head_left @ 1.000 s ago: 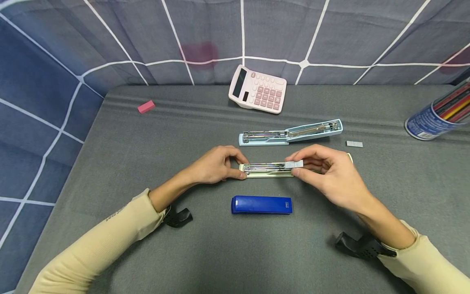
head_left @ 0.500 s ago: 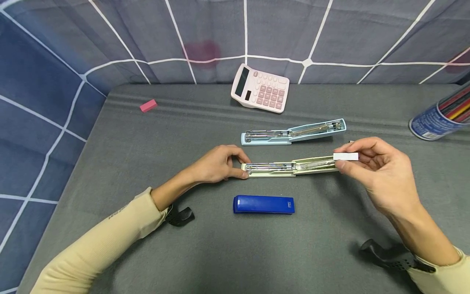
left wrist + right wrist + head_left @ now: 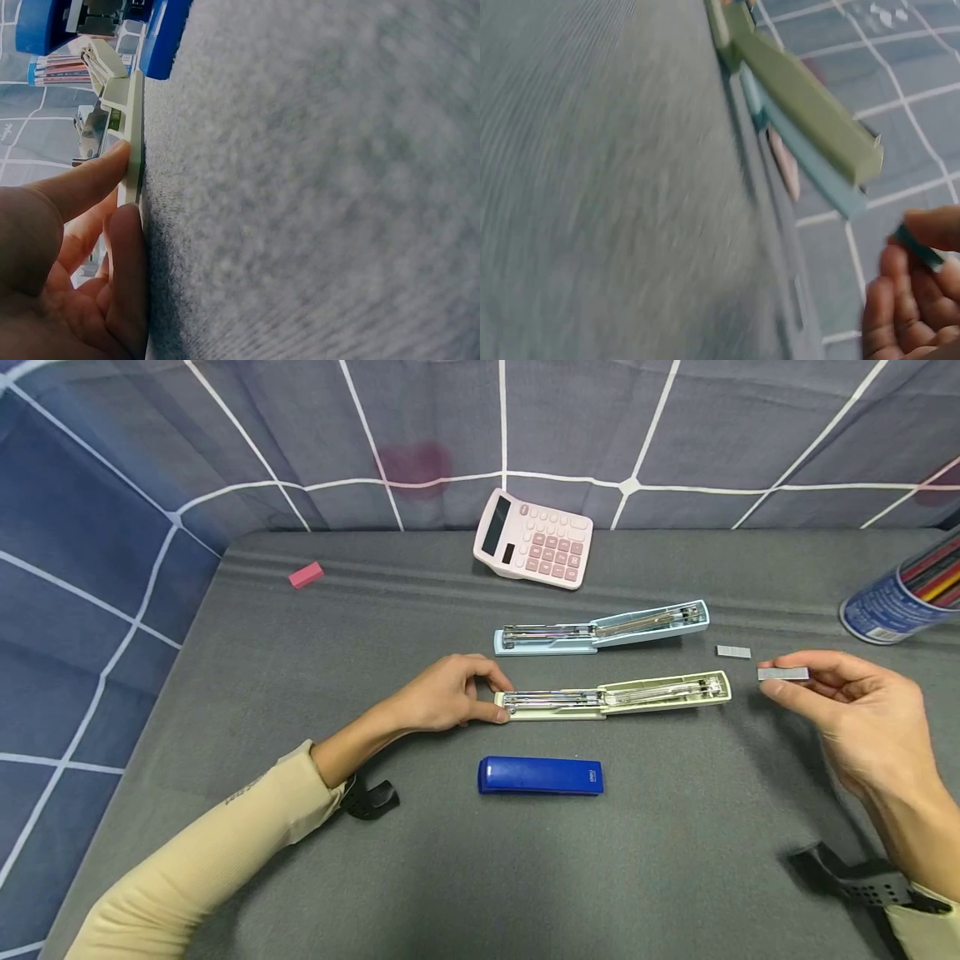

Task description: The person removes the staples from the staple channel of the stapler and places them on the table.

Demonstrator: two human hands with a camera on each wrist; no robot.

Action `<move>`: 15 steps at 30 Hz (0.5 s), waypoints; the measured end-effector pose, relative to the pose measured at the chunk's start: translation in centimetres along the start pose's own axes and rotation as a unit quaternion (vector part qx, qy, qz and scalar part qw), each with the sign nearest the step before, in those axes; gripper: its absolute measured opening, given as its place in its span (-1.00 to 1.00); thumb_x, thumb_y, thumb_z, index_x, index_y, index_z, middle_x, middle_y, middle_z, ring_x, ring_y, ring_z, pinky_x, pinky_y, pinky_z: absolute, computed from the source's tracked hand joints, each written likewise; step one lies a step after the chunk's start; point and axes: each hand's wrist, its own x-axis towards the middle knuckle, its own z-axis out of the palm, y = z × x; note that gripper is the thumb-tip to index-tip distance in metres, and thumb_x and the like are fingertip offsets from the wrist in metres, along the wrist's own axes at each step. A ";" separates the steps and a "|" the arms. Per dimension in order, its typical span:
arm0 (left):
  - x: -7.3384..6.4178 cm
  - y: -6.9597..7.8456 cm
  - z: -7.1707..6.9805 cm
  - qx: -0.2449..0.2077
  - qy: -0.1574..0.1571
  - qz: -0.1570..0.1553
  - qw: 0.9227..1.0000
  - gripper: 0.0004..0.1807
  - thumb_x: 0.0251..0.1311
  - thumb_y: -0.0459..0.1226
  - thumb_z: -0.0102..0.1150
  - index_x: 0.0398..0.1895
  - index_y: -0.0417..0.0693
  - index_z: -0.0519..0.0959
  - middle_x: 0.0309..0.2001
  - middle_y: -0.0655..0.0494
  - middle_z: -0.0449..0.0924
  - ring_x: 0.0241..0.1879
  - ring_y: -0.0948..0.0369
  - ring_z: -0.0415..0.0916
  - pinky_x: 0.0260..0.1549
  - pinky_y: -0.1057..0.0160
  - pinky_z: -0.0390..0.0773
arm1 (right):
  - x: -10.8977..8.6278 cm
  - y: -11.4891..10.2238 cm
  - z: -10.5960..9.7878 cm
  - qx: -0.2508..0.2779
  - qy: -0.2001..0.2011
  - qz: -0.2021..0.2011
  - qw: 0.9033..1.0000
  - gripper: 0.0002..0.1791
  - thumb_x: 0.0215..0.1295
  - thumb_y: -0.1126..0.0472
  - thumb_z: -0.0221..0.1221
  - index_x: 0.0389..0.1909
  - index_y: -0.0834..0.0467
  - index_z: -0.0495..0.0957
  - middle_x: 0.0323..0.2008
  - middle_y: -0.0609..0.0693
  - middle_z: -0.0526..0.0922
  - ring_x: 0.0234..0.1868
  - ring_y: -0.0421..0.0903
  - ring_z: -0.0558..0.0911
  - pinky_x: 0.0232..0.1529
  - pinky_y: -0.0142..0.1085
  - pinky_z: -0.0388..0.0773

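Across the middle of the grey table (image 3: 465,877), the pale green stapler (image 3: 604,702) lies opened wide, its base down flat and its upper arm swung back to the right, tilting up off the surface. My left hand (image 3: 444,695) holds it at the left end of the base, thumb on the near side and forefinger on the far side, so those fingers are clamped on it. Farther right, past the tip of that upper arm and apart from it, my right hand (image 3: 873,710) pinches a grey strip of staples (image 3: 783,674) between thumb and fingertips, clear of the table. From the right wrist the strip looks dark and blurred, and I cannot make out its separate staples. A second strip (image 3: 733,652) lies on the table just beyond and to the left, near the tip of the light blue stapler (image 3: 600,630). That one is open the same way, behind the green one. Nearer to me lies a dark blue stapler (image 3: 540,776), its cover uppermost. A pink calculator (image 3: 533,538) sits beyond the staplers, a small pink block (image 3: 306,575) is off at the far left, and a blue tin (image 3: 885,607) of pencils (image 3: 933,581) stands at the right
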 end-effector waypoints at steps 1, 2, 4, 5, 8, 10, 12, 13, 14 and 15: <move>0.0 0.0 0.0 -0.002 -0.001 0.000 1.000 -0.71 0.11 -0.25 0.46 -0.10 -0.09 0.68 -0.25 0.13 0.60 -0.70 0.26 0.39 -0.57 0.27 0.46 | 0.1 0.3 -0.4 -0.039 -0.005 0.018 0.999 -0.74 0.09 0.59 0.32 -0.16 0.41 0.65 -0.34 -0.07 0.75 -0.42 -0.28 0.65 -0.42 -0.58 0.54; 0.0 0.0 0.0 -0.004 -0.001 -0.001 1.000 -0.71 0.11 -0.26 0.46 -0.10 -0.09 0.68 -0.25 0.13 0.60 -0.70 0.25 0.40 -0.57 0.27 0.46 | 0.2 0.5 -0.8 -0.080 -0.010 0.035 0.996 -0.75 0.12 0.53 0.34 -0.15 0.36 0.67 -0.34 -0.13 0.73 -0.41 -0.30 0.62 -0.45 -0.58 0.51; 0.0 0.0 0.0 -0.004 0.000 -0.004 1.000 -0.71 0.11 -0.26 0.46 -0.10 -0.09 0.69 -0.24 0.13 0.60 -0.70 0.25 0.40 -0.58 0.27 0.46 | 0.4 1.0 -1.4 -0.159 -0.024 0.064 0.985 -0.77 0.16 0.40 0.38 -0.13 0.25 0.69 -0.35 -0.22 0.69 -0.39 -0.31 0.60 -0.46 -0.56 0.47; 0.0 0.0 0.0 -0.003 0.000 -0.004 1.000 -0.71 0.10 -0.26 0.46 -0.10 -0.09 0.69 -0.25 0.13 0.60 -0.70 0.25 0.40 -0.57 0.27 0.47 | 0.5 1.2 -1.7 -0.199 -0.029 0.071 0.977 -0.77 0.18 0.34 0.38 -0.12 0.20 0.69 -0.37 -0.26 0.67 -0.40 -0.31 0.56 -0.49 -0.53 0.44; 0.0 0.1 0.0 -0.004 -0.001 -0.005 1.000 -0.71 0.10 -0.27 0.46 -0.10 -0.10 0.69 -0.24 0.12 0.60 -0.70 0.25 0.41 -0.57 0.27 0.47 | 0.6 1.6 -2.3 -0.284 -0.034 0.078 0.955 -0.75 0.20 0.21 0.40 -0.10 0.12 0.68 -0.42 -0.28 0.57 -0.45 -0.29 0.45 -0.56 -0.43 0.34; 0.0 0.1 0.0 -0.004 -0.001 -0.005 1.000 -0.71 0.10 -0.27 0.46 -0.10 -0.10 0.69 -0.24 0.13 0.60 -0.70 0.25 0.41 -0.58 0.27 0.46 | 0.8 1.8 -2.6 -0.317 -0.038 0.072 0.945 -0.74 0.21 0.16 0.39 -0.10 0.12 0.66 -0.46 -0.27 0.55 -0.47 -0.27 0.43 -0.57 -0.40 0.31; 0.0 0.1 0.0 -0.009 -0.002 -0.006 1.000 -0.71 0.11 -0.27 0.46 -0.10 -0.11 0.68 -0.24 0.12 0.60 -0.70 0.25 0.41 -0.59 0.27 0.46 | 0.9 1.8 -2.7 -0.346 -0.043 0.061 0.935 -0.72 0.22 0.13 0.39 -0.10 0.14 0.65 -0.50 -0.25 0.53 -0.50 -0.25 0.41 -0.59 -0.37 0.29; 0.0 0.1 0.0 -0.009 -0.002 -0.005 1.000 -0.71 0.11 -0.27 0.46 -0.10 -0.11 0.68 -0.24 0.12 0.60 -0.70 0.25 0.41 -0.60 0.28 0.46 | 1.1 1.8 -2.7 -0.360 -0.046 0.054 0.930 -0.71 0.22 0.12 0.39 -0.10 0.15 0.64 -0.51 -0.24 0.53 -0.52 -0.25 0.40 -0.60 -0.37 0.28; 0.0 0.1 0.1 -0.009 -0.002 -0.005 1.000 -0.71 0.10 -0.27 0.46 -0.10 -0.11 0.68 -0.24 0.12 0.60 -0.71 0.25 0.41 -0.60 0.28 0.46 | 1.2 1.9 -2.7 -0.369 -0.048 0.049 0.927 -0.71 0.21 0.13 0.39 -0.11 0.16 0.63 -0.53 -0.24 0.53 -0.54 -0.25 0.40 -0.60 -0.36 0.28; 0.0 0.1 0.1 -0.008 -0.001 -0.005 1.000 -0.71 0.10 -0.27 0.46 -0.10 -0.11 0.68 -0.24 0.12 0.60 -0.71 0.25 0.41 -0.60 0.28 0.46 | 1.3 1.9 -2.7 -0.377 -0.052 0.041 0.924 -0.71 0.21 0.13 0.40 -0.11 0.18 0.63 -0.54 -0.25 0.53 -0.55 -0.26 0.41 -0.61 -0.37 0.28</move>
